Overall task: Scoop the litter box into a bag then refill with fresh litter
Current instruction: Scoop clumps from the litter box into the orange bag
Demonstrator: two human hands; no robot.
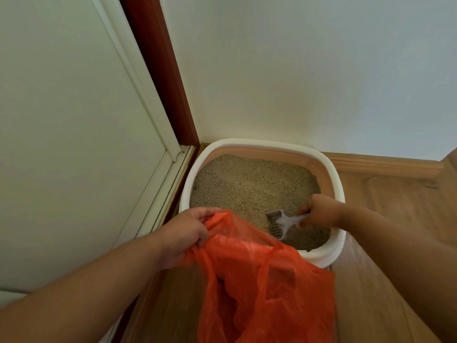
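A pale door panel (69,120) fills the far left, well left of the litter box (338,194), with a dark red-brown frame strip (158,70) between it and the white wall (309,70) that rises behind the box. The left hand (184,233) sits just left of the box's near rim, fingers curled over and pinching the top edge of an orange plastic bag (267,293). The bag hangs down from that grip, its mouth against the box's near-left rim and its body draped in front of the box over the wooden floor (385,219). The box is white-rimmed with a tan inner wall and holds beige litter (249,184) across its whole bottom. Inside the box at its near-right side, a pale grey slotted scoop (278,222) lies tipped, its blade on the litter. The right hand (320,210), over the box's right rim, is closed around the scoop's handle. A wooden skirting board (385,165) runs right of the box.
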